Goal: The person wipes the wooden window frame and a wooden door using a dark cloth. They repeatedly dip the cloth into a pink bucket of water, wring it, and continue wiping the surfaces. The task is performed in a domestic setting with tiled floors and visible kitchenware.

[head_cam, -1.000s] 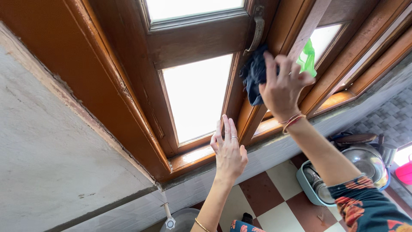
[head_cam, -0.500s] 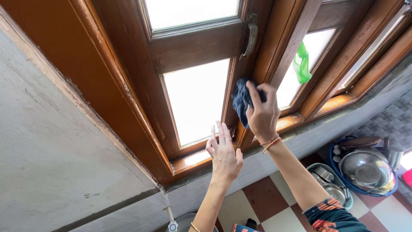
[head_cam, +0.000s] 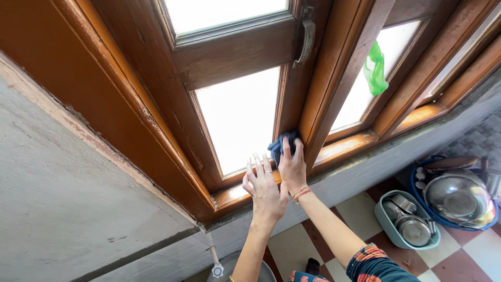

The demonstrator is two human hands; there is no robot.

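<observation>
Your right hand (head_cam: 292,166) is closed around a dark blue cloth (head_cam: 278,145), fingers curled over it and pressing it against the bottom of the wooden upright (head_cam: 290,99) beside the frosted pane (head_cam: 240,117). The cloth sits just above the sill (head_cam: 237,194), at the lower right corner of that pane, mostly hidden behind your fingers. Your left hand (head_cam: 265,189) holds nothing; it is spread flat with fingers apart, resting on or just in front of the lower frame, touching the side of your right hand. A metal handle (head_cam: 307,35) hangs on the frame well above the cloth. A green bag (head_cam: 376,68) hangs at the next pane to the right. Down below, a blue tub (head_cam: 452,223) with steel bowls and a pale tub (head_cam: 392,232) stand on the checked floor (head_cam: 360,209).
</observation>
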